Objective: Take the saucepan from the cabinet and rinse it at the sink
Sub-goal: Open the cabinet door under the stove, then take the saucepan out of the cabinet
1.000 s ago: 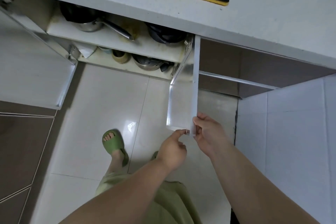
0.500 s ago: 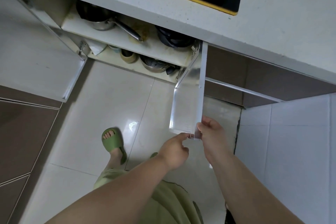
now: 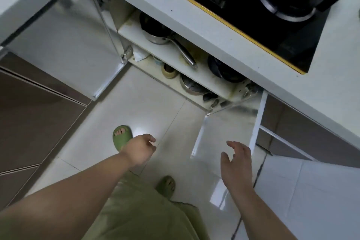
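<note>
A steel saucepan [image 3: 155,35] with a long metal handle [image 3: 184,52] sits on the upper shelf of the open cabinet under the hob. Its handle points out toward me and to the right. Both cabinet doors stand open: the left door [image 3: 64,45] and the right door [image 3: 229,130]. My left hand [image 3: 141,149] hovers over the floor below the cabinet, fingers loosely curled, holding nothing. My right hand [image 3: 236,159] is spread open just short of the right door's outer edge, not touching it. No sink is in view.
A dark pan [image 3: 224,71] sits on the same shelf to the right. Below it are a steel pot lid [image 3: 191,85] and a tape roll [image 3: 169,71]. A black gas hob [image 3: 263,6] tops the counter [image 3: 321,84]. My feet in green slippers [image 3: 121,136] stand on a glossy tile floor.
My right hand has let go of the right door's edge, and both hands have drawn back and apart. The right door swung wider. The view rose, showing the hob.
</note>
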